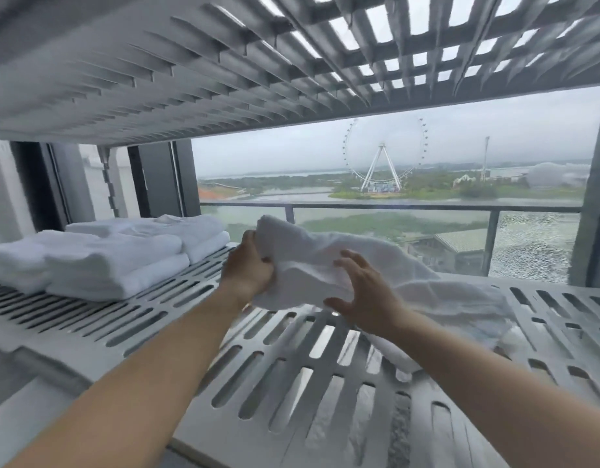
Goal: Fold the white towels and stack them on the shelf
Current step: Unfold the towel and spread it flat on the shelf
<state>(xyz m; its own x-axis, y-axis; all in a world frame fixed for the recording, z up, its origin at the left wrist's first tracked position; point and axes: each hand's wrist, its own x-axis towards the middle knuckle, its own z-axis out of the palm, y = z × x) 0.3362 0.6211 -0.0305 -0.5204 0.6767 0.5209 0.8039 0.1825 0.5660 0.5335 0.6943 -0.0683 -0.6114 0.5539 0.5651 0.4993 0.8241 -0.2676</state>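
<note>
As left hand (248, 269) grips the towel (320, 246), right hand (367, 300) touches it, fingers spread.

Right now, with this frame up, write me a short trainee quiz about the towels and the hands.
1. True or false: the folded towels lie on the slotted shelf, left of both hands.
2. Fill in: on the right hand, the fingers are ____, not fisted.
3. Which hand is curled round the loose towel? A left hand, B right hand, C neither.
Key: 1 true; 2 spread; 3 A.
</note>
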